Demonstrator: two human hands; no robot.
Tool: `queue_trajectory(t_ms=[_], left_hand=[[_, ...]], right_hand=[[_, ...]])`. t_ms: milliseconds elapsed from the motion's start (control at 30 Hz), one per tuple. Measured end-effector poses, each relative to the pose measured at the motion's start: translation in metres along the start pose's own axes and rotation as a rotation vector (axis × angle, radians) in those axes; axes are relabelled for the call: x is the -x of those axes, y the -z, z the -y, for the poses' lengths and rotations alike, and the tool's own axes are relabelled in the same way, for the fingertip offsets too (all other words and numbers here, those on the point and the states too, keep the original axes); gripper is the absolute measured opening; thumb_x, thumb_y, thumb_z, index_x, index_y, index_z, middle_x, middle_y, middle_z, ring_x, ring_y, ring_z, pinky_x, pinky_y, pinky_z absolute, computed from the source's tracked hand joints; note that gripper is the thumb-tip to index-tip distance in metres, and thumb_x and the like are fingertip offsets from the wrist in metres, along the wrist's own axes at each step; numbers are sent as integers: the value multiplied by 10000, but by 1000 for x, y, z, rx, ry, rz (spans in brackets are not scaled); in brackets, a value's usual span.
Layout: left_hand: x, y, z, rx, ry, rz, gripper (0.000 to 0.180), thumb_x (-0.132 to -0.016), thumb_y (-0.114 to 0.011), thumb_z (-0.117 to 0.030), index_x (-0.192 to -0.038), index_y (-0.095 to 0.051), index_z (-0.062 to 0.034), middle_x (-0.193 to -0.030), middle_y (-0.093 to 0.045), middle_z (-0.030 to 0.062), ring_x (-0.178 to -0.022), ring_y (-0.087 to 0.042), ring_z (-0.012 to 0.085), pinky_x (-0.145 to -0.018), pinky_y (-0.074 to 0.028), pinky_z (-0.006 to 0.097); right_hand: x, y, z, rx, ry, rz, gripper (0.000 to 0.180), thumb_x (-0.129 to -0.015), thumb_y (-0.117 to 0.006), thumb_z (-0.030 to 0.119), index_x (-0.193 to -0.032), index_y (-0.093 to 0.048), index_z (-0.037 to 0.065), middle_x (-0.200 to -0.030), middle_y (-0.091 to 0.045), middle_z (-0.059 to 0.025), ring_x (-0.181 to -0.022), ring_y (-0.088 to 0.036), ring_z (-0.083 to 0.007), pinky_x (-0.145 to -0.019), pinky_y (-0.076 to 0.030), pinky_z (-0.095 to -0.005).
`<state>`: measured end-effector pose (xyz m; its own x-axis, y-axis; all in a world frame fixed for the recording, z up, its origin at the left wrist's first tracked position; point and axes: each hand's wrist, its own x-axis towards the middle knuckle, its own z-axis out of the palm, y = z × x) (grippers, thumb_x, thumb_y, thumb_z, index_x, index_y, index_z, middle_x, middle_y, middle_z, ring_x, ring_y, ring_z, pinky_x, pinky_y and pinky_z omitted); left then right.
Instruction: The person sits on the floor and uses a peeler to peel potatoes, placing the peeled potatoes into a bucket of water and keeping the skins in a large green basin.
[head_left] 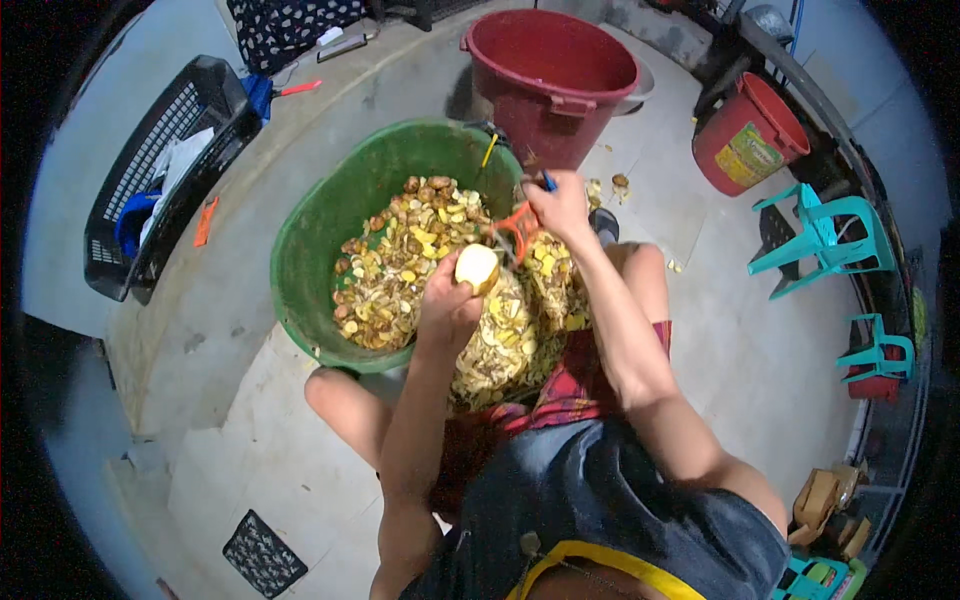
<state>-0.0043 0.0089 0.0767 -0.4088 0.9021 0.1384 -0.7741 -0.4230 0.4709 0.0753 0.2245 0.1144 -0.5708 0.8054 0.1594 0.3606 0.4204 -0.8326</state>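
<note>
One pale round half-peeled potato [477, 266] sits clenched in the left hand [448, 300], above the green plastic tub [300, 260] of yellow-brown peelings. Right hand [560, 205] grasps an orange-handled peeler [515, 228], its blade just right of the grip. Best to shave away from the holding fingers, dropping peels into the tub.

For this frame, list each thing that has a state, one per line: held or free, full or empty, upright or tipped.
left hand: closed around the peeled pale fruit, held up.
right hand: gripping the orange-handled peeler, at the fruit.
green basin: upright, heaped with peelings.
dark red bucket: upright, contents not visible.
smaller red bucket: tilted.
black basket: holding cloths.
teal chair: unoccupied.
</note>
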Motion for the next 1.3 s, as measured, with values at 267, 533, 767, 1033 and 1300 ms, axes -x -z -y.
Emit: queue_trajectory(t_ms=[267,533,767,1033,1300], left_hand=[[6,0,2,-101,16,-27,570,-760,-714,-18,-1250,-428,38,-1155,-547,118,-1078,-571,214,-975,-468,335],[7,4,-1,-17,9,-58,628,-741,-711,3,-1284,-398,37,-1187,-529,131,-1131,-542,234,-1022,-437,360],[7,-9,-2,-133,-33,-59,570,-756,-676,38,-1262,-414,37,-1150,-562,124,-1059,-586,217,-963,-479,348],[10,-5,4,-88,-1,-36,595,-761,-688,6,-1280,-400,40,-1157,-557,132,-1072,-579,229,-992,-458,346],[3,-2,8,-192,-56,-86,536,-787,-655,-68,-1251,-411,39,-1169,-544,150,-1124,-547,245,-1047,-415,406]], right_hand=[[3,-7,-5,79,-7,-27,223,-688,-681,252,-706,-682,29,-673,-595,-164,-604,-577,-313,-598,-456,-393],[13,-6,7,145,72,-84,226,-671,-672,234,-722,-687,15,-632,-566,-171,-585,-556,-337,-587,-459,-387],[6,-4,-1,144,98,-97,236,-685,-668,229,-701,-663,-6,-596,-595,-176,-538,-573,-339,-545,-454,-383],[29,-10,-19,111,301,-232,251,-719,-679,260,-711,-676,9,-558,-580,-178,-514,-583,-323,-530,-450,-382],[21,-2,-13,91,105,-157,227,-740,-665,217,-708,-655,-7,-568,-563,-97,-536,-540,-154,-516,-417,-338]])
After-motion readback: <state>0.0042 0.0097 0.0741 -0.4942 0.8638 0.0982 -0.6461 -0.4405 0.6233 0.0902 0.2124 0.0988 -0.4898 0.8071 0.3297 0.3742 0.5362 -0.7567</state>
